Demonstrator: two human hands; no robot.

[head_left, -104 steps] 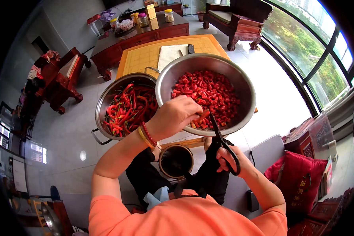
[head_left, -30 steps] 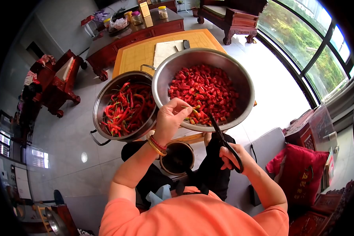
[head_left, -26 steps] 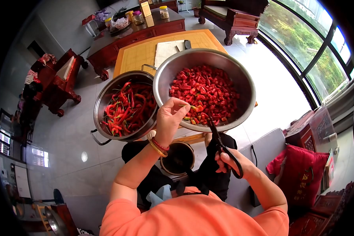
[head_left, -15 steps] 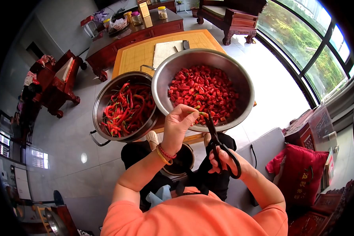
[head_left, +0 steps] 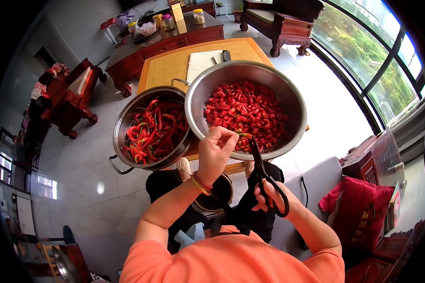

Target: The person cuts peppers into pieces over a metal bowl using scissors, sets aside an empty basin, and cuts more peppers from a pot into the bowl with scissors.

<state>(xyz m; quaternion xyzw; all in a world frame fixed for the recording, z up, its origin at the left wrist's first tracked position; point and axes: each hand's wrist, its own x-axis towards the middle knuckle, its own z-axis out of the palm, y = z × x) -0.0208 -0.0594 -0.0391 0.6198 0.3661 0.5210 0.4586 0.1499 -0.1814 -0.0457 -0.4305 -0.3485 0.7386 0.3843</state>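
My left hand (head_left: pixel 215 153) pinches a small chili pepper (head_left: pixel 245 135) by its green end, above the near rim of a wide steel basin (head_left: pixel 196 106). In my right hand (head_left: pixel 270 192) are black-handled scissors (head_left: pixel 255 154), their blades pointing up beside the chili's tip. How far apart the blades are is hard to make out. Cut red chili pieces (head_left: pixel 245 111) cover the bottom of the basin. To its left, a steel pot (head_left: pixel 120 123) with side handles holds whole red chilies (head_left: pixel 151 134), some with green stems.
Both vessels rest on a wooden table (head_left: pixel 160 66), with a paper pad (head_left: pixel 203 62) behind the basin. Below, between my legs, stands a dark round bin (head_left: pixel 229 191). A red cushion (head_left: pixel 361 205) lies at the right, near large windows (head_left: pixel 349 47).
The view has shifted slightly. Both hands stay near the basin's close rim, and the chili between my left fingers sits a little differently beside the scissor blades.
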